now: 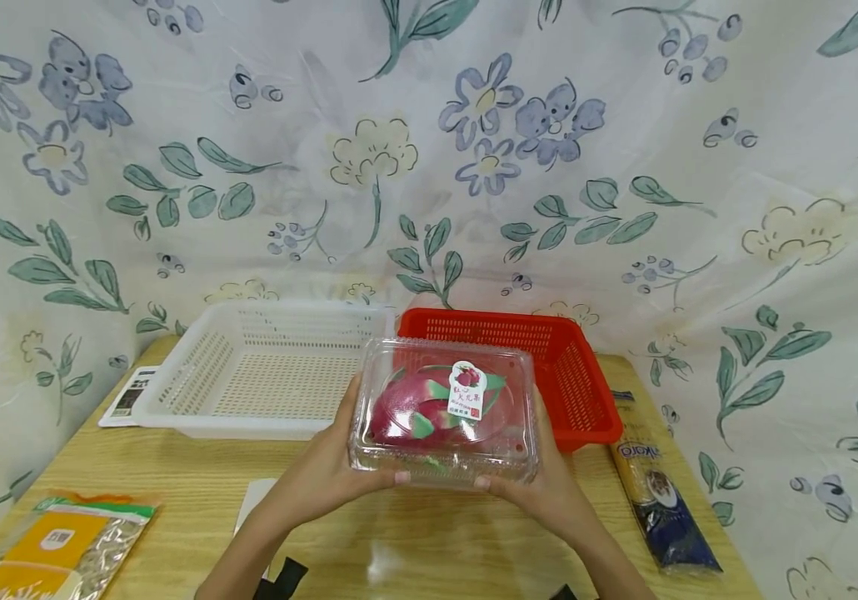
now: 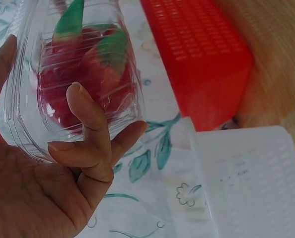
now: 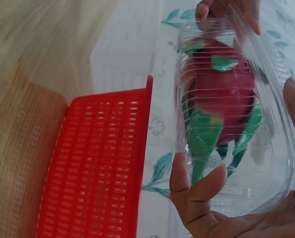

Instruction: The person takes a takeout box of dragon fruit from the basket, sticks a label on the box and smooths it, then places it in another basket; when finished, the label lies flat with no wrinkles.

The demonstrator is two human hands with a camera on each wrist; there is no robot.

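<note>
Both hands hold up a clear plastic clamshell box (image 1: 444,467) with a pink and green dragon fruit (image 1: 410,406) inside. A white label (image 1: 466,390) with a fruit picture is stuck to its lid. My left hand (image 1: 339,462) grips the left end, thumb along the front edge; the left wrist view shows its fingers (image 2: 90,119) curled against the box's underside. At the right end, my right hand (image 1: 541,475) grips likewise, with fingers (image 3: 202,193) under the box in the right wrist view. In the head view the box overlaps both baskets' near inner sides.
Behind stand a white basket (image 1: 174,414) on the left and a red basket (image 1: 586,383) on the right. A blue and gold packet (image 1: 661,492) lies at right, an orange bag (image 1: 62,542) at front left. Flowered cloth (image 1: 429,167) hangs behind the wooden table (image 1: 369,550).
</note>
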